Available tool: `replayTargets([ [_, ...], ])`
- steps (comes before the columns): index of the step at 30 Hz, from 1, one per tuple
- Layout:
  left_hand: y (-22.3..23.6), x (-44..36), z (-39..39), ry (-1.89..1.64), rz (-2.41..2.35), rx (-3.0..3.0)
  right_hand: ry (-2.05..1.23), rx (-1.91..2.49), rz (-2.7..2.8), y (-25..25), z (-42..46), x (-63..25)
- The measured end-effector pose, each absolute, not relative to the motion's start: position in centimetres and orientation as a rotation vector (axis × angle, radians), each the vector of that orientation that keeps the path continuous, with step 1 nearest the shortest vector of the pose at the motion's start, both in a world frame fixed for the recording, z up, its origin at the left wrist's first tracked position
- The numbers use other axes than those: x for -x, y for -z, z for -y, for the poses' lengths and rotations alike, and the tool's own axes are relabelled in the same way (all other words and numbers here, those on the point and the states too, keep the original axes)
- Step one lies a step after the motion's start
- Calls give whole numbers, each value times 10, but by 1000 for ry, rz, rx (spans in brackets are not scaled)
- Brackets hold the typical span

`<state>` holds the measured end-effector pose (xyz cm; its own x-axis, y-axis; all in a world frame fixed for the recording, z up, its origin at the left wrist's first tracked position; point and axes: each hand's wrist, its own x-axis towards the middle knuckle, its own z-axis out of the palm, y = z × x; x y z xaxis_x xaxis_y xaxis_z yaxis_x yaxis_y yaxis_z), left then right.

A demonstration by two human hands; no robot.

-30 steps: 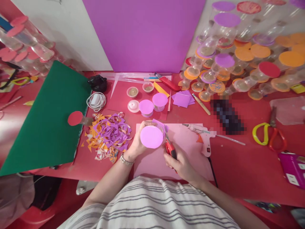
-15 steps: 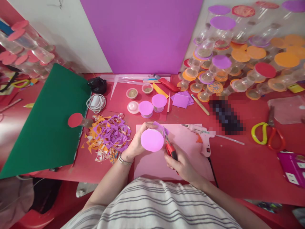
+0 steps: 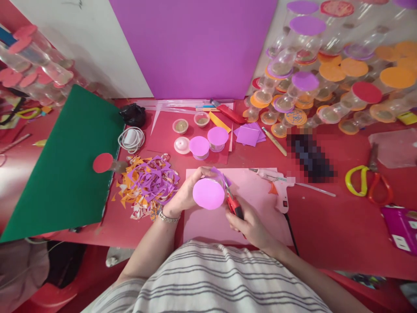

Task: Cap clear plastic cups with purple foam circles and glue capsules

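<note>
My left hand (image 3: 188,189) is closed around a clear plastic container with a round purple disc (image 3: 208,194) on the side facing me. At its far end shows a purple sheet piece (image 3: 217,172) with a cut edge. In my right hand (image 3: 250,222) are scissors (image 3: 235,206) with red and black handles, their blades at the right edge of that purple piece. How far the blades are open cannot be made out. Both hands are above a pink sheet (image 3: 208,230) on the red table, where a glue gun (image 3: 280,191) lies to the right.
A pile of cut scraps (image 3: 153,182) lies left of my hands, near a green board (image 3: 65,174). Purple-topped cups (image 3: 199,147) and purple squares (image 3: 249,134) sit beyond. Bottle-shaped timers (image 3: 306,82) crowd the back right; yellow-and-orange scissors (image 3: 356,180) lie right.
The disc and container have shifted very slightly toward me, and the scissors have barely moved along the purple piece. My grip on both things is the same.
</note>
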<state>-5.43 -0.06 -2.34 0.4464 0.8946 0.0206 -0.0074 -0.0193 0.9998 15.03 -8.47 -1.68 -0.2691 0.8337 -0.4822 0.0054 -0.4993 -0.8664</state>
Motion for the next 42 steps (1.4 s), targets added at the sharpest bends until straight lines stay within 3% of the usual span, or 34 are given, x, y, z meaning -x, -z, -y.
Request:
replayTargets([
  [42, 22, 70, -8, -727, -649, -1770, -1833, 1407, 1158, 26, 92, -157],
])
